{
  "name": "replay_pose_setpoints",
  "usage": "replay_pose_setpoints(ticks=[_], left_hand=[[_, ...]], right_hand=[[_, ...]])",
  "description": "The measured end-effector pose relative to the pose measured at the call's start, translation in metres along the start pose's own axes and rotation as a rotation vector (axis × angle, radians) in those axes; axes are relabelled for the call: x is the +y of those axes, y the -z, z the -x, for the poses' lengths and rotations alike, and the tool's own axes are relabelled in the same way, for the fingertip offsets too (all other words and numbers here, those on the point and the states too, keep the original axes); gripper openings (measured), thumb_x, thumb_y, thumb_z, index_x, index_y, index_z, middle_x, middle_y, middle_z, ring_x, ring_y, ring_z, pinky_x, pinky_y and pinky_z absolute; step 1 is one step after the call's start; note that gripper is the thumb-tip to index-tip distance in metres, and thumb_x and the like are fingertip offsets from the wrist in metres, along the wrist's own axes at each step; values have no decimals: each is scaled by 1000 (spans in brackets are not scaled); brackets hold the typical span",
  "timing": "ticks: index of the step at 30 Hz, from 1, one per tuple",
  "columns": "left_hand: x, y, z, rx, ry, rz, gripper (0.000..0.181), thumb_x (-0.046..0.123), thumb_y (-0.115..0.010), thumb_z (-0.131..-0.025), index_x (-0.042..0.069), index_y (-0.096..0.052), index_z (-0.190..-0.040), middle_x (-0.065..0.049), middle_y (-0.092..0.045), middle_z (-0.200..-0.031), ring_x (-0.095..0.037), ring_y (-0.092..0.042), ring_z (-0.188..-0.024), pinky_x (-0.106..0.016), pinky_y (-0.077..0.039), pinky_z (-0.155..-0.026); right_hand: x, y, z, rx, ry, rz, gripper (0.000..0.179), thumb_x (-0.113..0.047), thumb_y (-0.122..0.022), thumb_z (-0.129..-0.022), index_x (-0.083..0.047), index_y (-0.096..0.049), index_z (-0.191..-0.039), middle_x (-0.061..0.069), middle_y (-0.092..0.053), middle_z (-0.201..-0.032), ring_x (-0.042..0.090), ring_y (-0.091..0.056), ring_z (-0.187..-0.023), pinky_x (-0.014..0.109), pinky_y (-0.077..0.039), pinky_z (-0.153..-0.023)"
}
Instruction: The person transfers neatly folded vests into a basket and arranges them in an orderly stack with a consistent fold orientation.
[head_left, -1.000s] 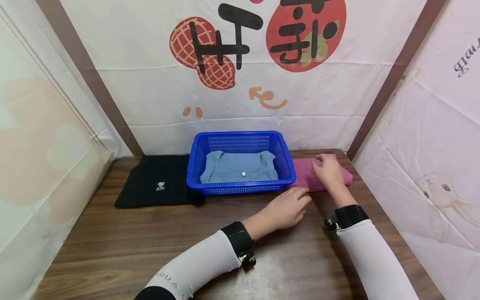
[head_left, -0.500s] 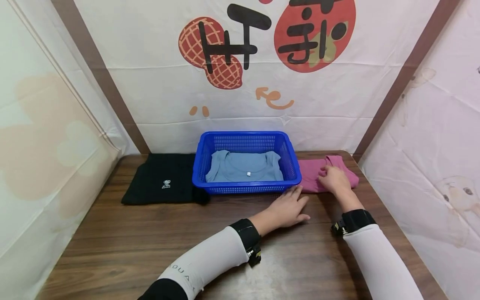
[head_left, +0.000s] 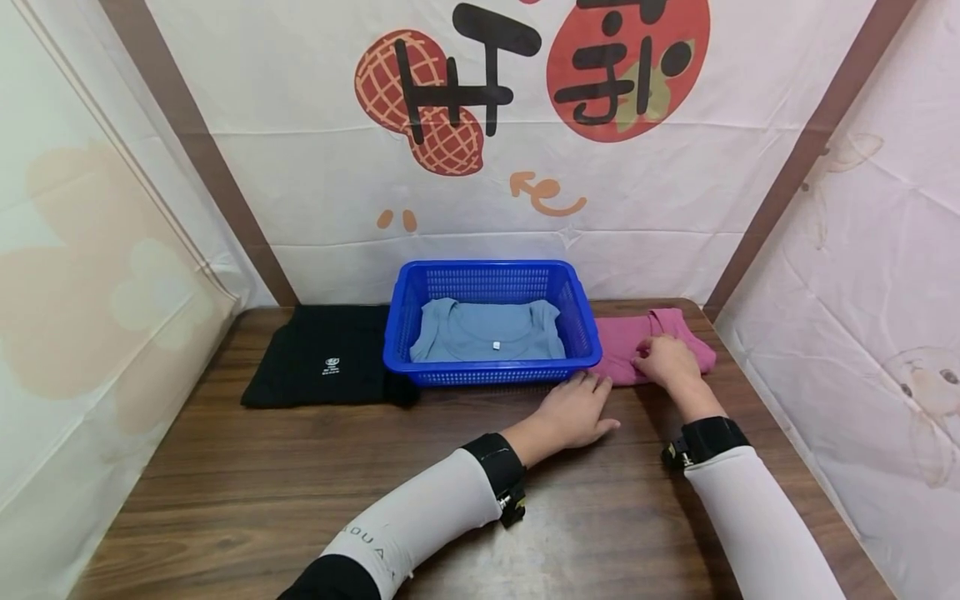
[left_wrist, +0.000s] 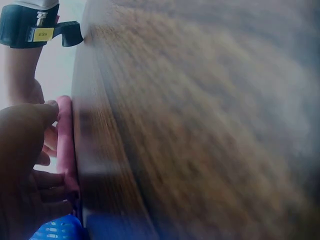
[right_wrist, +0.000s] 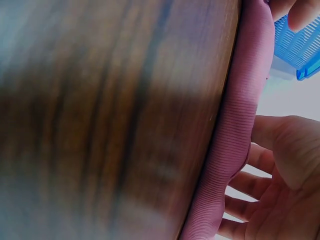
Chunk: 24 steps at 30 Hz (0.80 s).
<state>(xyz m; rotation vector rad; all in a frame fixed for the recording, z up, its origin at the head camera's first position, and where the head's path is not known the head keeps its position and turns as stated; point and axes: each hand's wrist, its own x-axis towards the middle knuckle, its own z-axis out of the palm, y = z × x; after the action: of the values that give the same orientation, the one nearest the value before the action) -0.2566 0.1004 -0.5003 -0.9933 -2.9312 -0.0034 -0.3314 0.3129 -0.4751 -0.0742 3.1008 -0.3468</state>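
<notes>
On the tabletop [head_left: 300, 475], we find the folded pink garment [head_left: 618, 342] at the far right corner, its left end meeting the right side of the blue basket [head_left: 491, 372]. Our right hand [head_left: 671, 364] is above this garment: the fingers are loosely bent and parted, their tips touching the cloth. We see no fold gathered in the palm; the right wrist view shows the palm clear of the cloth.

Our left hand [head_left: 573, 412] lies at the basket's near right corner. Its fingers are extended and spread, with the thumb held apart, and enclose nothing. We cannot tell whether the fingertips press the basket or the garment's near edge.

The basket stands midway along the tabletop's far edge and contains a folded grey-blue garment [head_left: 480, 329]. A folded black garment [head_left: 318, 337] lies toward the far left corner, beside the basket.
</notes>
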Motion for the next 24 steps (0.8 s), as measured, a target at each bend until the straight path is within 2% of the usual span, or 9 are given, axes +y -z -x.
replay_pose_setpoints(ticks=[9,16,19,24], left_hand=[[2,2,2,26,-51,-103,81,72,-46,-97,13,-47,-152,-3,-56,-144,-22,-46,-139,-38,-41,-113],[5,2,6,-25,-79,-96,87,75,-45,-95,11,-45,-153,-6,-52,-150,-23,-41,-146,-39,-28,-123],[5,2,6,-33,-87,-73,87,74,-48,-95,12,-42,-156,-6,-51,-149,-23,-45,-143,-38,-34,-120],[2,2,7,-65,-88,-19,87,71,-53,-95,17,-34,-160,-9,-40,-158,-25,-43,-144,-38,-43,-113]], right_hand=[[-1,4,4,-47,1,29,37,-32,-70,-94,-3,-71,-117,27,-66,-119,49,-61,-112,61,-50,-89],[-1,7,13,-80,4,30,40,-32,-70,-94,-2,-70,-119,27,-64,-119,50,-60,-113,61,-50,-90],[1,7,15,-84,-4,27,40,-33,-71,-93,-3,-71,-119,26,-64,-120,51,-60,-113,62,-50,-89],[4,8,16,-85,-8,33,38,-34,-73,-91,-5,-72,-117,25,-65,-120,52,-60,-113,62,-51,-88]])
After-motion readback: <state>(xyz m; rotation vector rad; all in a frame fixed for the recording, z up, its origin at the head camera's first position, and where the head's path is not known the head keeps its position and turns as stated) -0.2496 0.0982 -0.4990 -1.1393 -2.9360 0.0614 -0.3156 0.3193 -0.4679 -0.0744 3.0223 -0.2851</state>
